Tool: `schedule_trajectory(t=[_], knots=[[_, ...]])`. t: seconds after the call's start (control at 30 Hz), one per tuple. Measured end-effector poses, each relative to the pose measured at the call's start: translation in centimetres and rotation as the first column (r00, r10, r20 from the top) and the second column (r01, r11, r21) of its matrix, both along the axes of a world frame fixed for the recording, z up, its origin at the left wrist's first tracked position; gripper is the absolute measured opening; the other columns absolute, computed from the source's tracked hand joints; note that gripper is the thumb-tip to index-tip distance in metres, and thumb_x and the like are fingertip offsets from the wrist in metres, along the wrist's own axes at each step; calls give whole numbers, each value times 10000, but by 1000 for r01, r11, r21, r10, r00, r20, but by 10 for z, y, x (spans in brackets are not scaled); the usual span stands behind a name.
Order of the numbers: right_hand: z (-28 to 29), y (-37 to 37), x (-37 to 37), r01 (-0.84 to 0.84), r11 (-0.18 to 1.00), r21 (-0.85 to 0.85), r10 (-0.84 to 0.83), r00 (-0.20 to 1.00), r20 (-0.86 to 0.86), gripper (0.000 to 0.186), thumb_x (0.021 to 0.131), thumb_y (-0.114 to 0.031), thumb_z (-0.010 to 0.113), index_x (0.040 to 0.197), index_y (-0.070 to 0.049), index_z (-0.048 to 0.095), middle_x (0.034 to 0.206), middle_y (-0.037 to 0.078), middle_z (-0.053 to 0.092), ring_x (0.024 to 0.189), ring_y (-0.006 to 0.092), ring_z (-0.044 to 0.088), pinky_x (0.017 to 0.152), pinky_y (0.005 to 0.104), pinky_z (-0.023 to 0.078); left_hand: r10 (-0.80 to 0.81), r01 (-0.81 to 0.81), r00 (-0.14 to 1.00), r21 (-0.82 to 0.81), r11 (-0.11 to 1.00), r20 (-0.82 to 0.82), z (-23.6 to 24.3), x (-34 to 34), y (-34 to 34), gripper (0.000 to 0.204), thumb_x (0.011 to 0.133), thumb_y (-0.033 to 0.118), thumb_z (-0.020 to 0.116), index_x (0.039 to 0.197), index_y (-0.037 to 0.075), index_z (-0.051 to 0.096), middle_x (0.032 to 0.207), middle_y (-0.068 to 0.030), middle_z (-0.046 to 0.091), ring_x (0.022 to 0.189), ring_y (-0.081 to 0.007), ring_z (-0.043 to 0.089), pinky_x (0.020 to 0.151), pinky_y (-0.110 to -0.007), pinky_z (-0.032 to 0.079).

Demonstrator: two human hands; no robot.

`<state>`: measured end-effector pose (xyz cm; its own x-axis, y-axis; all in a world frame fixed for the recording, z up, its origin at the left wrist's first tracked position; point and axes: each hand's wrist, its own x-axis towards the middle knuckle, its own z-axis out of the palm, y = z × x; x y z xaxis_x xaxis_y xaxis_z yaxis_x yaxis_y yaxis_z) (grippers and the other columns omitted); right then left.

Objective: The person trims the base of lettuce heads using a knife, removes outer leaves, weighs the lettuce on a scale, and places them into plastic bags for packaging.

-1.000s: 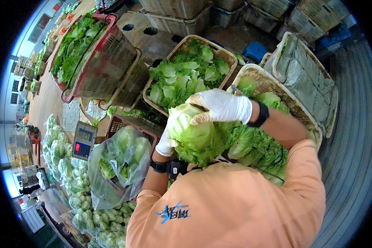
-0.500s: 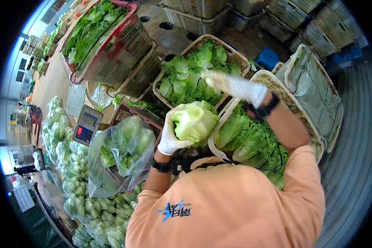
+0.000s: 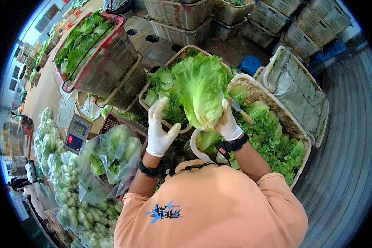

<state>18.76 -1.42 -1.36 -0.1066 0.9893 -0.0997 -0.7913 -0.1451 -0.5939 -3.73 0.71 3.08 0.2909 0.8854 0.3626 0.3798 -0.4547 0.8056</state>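
Note:
A large leafy green lettuce head point(image 3: 200, 87) is raised over the middle crate. My right hand point(image 3: 228, 123), in a white glove, grips it at the pale base from the right. My gloved left hand point(image 3: 160, 128) is left of the lettuce, fingers spread, holding nothing. A knife with a wooden handle point(image 3: 246, 117) is just right of my right hand; I cannot tell whether it is held or resting. Below lie more lettuces point(image 3: 273, 149) in the right-hand crate point(image 3: 295, 122), and loose leaves point(image 3: 155, 84) fill the middle crate point(image 3: 173, 58).
A red crate of greens point(image 3: 99, 70) stands stacked upper left. A scale point(image 3: 75, 134), a clear bag of lettuce point(image 3: 109, 161) and bagged heads point(image 3: 60, 173) are at left. Stacked crates point(image 3: 182, 31), a blue plastic object point(image 3: 249, 65) and a covered crate point(image 3: 295, 97) are beyond.
The pale round head earlier held in my left hand is no longer there. A leafy lettuce has appeared in my right hand, which has come down toward the middle. My left hand has opened.

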Motion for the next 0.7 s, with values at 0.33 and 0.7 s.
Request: schedule_trajectory(t=[0.33, 0.7], knots=[[8, 11, -23, 203, 975, 92, -208, 977, 44, 678, 835, -268, 678, 1377, -159, 285, 1276, 33, 435, 1167, 197, 458, 968, 389, 427, 159, -90, 916, -198, 976, 368, -18, 62, 10, 299, 839, 193, 683, 975, 22, 480, 744, -14, 431, 682, -116, 399, 612, -256, 385], [16, 30, -38, 530, 820, 214, -565, 811, 156, 974, 754, -157, 712, 1483, -138, 65, 1364, 75, 362, 1193, 216, 416, 1001, 366, 378, 380, -395, 889, 7, 919, 255, -34, 69, 13, 196, 831, 98, 666, 970, 6, 564, 808, -65, 560, 692, -143, 511, 658, -273, 442]])
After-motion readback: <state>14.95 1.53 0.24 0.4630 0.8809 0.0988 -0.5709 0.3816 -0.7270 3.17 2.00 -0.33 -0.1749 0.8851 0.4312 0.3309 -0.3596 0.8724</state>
